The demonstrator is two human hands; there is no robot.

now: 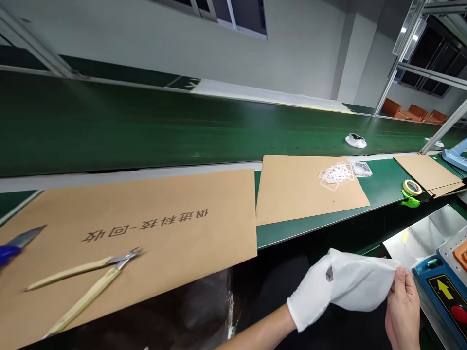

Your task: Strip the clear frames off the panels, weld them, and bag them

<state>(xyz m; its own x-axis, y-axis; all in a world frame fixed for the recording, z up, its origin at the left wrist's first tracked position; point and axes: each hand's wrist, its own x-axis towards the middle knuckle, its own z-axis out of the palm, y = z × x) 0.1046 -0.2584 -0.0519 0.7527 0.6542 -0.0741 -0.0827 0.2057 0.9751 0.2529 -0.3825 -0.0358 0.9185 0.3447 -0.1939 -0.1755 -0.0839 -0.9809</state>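
My left hand (314,291) wears a white glove and is closed on a white cloth (365,282), whose near end meets the glove. My bare right hand (403,306) pinches the far end of the cloth between thumb and fingers. The cloth is stretched between the two hands, in front of the table edge at the lower right. A small dark grey spot shows near the gloved fingers, which are largely hidden by white fabric.
Cardboard sheets (175,194) lie on the green table, with pliers (122,260) and a blue-handled blade (25,238) at left. White loops (337,174), yellow tape (412,187) and green scissors (410,200) lie further right. A blue machine (434,277) stands beside my right hand.
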